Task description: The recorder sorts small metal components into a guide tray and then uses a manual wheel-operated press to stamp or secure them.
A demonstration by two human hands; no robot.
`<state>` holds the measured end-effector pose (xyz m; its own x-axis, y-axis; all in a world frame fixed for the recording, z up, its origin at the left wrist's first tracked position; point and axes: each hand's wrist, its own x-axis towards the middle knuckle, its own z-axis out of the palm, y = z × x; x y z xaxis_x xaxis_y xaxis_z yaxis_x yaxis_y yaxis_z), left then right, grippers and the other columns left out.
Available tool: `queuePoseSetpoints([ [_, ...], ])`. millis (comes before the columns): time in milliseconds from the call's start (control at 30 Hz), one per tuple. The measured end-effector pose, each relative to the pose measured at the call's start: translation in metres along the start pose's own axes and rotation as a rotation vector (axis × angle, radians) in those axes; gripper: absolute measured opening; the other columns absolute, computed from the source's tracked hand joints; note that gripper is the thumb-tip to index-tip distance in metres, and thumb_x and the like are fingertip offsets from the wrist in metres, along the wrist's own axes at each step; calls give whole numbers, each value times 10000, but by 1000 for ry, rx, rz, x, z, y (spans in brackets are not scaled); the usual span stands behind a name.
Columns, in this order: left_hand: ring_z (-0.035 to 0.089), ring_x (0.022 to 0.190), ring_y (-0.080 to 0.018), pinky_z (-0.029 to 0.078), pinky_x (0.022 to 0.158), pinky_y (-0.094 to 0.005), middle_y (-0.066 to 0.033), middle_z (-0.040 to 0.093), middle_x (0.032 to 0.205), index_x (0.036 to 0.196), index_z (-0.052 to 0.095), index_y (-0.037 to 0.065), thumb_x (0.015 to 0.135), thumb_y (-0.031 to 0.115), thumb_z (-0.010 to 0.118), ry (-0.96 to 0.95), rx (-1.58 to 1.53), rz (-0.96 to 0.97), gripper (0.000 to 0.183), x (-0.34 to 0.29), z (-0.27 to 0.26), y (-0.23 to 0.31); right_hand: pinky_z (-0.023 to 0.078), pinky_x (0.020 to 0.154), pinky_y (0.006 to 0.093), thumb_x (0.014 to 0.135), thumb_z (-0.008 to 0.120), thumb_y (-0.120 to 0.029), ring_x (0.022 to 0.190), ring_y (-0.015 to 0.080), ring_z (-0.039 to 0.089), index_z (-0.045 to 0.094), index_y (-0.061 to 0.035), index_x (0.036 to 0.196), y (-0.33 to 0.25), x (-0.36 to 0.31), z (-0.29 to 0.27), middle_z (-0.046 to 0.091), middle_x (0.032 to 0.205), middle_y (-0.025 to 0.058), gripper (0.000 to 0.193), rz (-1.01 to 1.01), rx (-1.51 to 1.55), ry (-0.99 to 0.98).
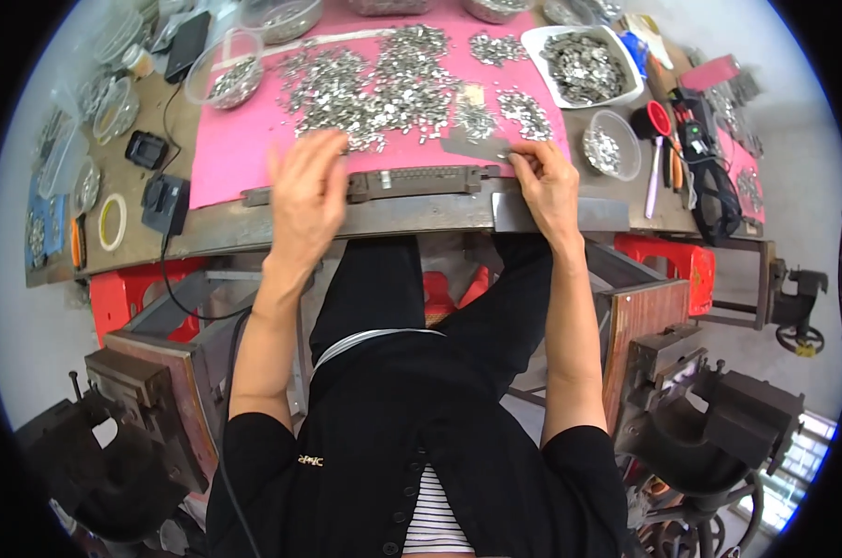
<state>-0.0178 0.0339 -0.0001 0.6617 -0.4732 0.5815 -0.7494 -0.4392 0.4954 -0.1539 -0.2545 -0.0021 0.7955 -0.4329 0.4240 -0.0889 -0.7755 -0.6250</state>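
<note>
My left hand (307, 191) is over the left part of a long dark metal bar fixture (412, 181), its fingers bent and smeared by motion. Whether it holds anything is hidden. At the fixture's right end, my right hand (547, 181) has thumb and forefinger pinched together by a thin grey plate (477, 147). A tiny shiny bit shows at those fingertips, too small to make out. Beyond both hands, many small silvery metal parts (374, 93) lie spread in heaps on a pink sheet (240, 153). A flat steel strip (598, 214) rests below my right wrist along the bench edge.
A white tray (533, 42) of metal parts stands back right, with a clear tub (637, 149) nearer. Clear bowls (193, 88) line the left and back. A black charger (165, 200) trails a cable at left. Pliers and a red-headed tool (658, 118) lie at right.
</note>
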Motion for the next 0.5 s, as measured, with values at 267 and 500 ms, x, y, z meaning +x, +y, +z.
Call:
queuePoseSetpoints([
  [267,276,1522,-374,38,1207,-665,-69,446,1590,1473,536,91,1077,360,440,-334,232,-114,488,-21,-18,-9,510,635,342,867,725,-19,673,222,636,714,-23,973,-10,1,0,644,846,107,107,-19,6,-42],
  [500,597,1151,-295,267,1104,-571,-64,717,1177,1100,754,106,944,198,681,-40,-42,-156,195,-9,-16,-15,504,635,340,848,721,-2,679,232,621,709,-21,934,-15,1,-3,604,811,104,88,-45,-29,-84],
])
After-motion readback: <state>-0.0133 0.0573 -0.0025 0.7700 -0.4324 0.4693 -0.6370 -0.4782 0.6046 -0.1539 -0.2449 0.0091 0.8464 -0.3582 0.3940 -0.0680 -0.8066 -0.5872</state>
